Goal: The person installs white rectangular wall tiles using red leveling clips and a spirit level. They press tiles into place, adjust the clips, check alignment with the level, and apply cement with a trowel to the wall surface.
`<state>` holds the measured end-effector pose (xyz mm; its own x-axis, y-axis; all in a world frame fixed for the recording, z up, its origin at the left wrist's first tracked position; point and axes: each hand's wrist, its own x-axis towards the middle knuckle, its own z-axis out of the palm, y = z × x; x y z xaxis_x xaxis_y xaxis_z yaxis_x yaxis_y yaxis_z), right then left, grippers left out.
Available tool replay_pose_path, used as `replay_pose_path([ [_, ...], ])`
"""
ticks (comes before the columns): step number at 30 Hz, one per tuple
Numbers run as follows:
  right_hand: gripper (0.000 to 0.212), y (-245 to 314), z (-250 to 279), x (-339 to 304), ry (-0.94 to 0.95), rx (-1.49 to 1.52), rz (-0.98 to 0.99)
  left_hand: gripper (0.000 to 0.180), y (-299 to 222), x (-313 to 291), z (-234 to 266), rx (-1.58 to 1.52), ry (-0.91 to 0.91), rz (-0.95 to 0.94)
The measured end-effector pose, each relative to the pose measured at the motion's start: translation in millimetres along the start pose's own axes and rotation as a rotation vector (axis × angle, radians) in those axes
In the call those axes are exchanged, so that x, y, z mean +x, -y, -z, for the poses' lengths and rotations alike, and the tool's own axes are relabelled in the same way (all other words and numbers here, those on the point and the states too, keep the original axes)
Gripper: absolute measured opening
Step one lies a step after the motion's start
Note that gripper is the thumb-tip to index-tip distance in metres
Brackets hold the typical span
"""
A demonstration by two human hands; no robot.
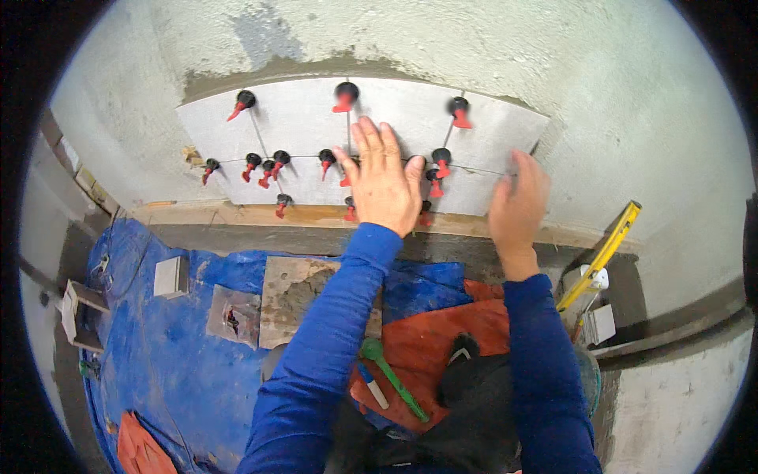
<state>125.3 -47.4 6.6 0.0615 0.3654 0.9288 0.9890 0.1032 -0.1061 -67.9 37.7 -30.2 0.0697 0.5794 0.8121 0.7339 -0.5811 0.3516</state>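
Two rows of light grey wall tiles [296, 118] sit against the rough wall. Black tile levelling clips with red handles, such as one at the top middle [345, 96], stand along the joints. My left hand [383, 182] lies with fingers spread on the middle of the tiles, among several clips, and hides part of the joint there. At the right end of the tiles is my right hand [519, 201], slightly blurred, its thumb apart from its fingers and nothing seen in it. Whether its fingertips touch the tile edge I cannot tell.
A wooden batten [308, 216] runs under the tiles. A yellow spirit level [600, 257] leans at the right. Blue tarp [205, 379] covers the floor, bearing a mortar-smeared board [296, 292], a clear plastic bag [234, 316], a white block [170, 277], a green-handled tool [399, 385] and a blue-and-white marker [374, 387].
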Motion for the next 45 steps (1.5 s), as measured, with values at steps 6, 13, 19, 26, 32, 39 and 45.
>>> replay_pose_path([
  [6, 0.055, 30.2, 13.0, 10.9, 0.275, 0.138, 0.344, 0.077, -3.2, 0.8, -5.5, 0.030, 0.058, 0.034],
  [13, 0.061, 82.2, -37.9, 61.9, 0.463, 0.024, 0.722, 0.081, -5.4, 2.9, -0.2, 0.098, 0.116, 0.038],
  [19, 0.066, 88.0, -49.6, 64.4, 0.497, -0.131, 0.785, 0.087, -9.8, 4.9, 3.6, 0.088, 0.139, 0.049],
  [26, 0.066, 83.3, -52.2, 63.5, 0.503, -0.211, 0.809, 0.086, -7.9, 4.0, 1.1, 0.067, 0.152, 0.060],
  [32, 0.066, 84.0, -49.4, 63.3, 0.491, -0.242, 0.812, 0.088, -5.3, 4.2, 0.0, 0.149, 0.171, 0.046],
  [39, 0.058, 99.1, -41.0, 49.0, 0.477, 0.040, 0.570, 0.080, -2.3, 1.9, 9.6, 0.129, 0.172, -0.008],
  [45, 0.049, 50.3, -6.5, 9.9, 0.097, 0.203, 0.108, 0.071, 2.4, 2.5, 10.4, 0.117, 0.125, -0.019],
])
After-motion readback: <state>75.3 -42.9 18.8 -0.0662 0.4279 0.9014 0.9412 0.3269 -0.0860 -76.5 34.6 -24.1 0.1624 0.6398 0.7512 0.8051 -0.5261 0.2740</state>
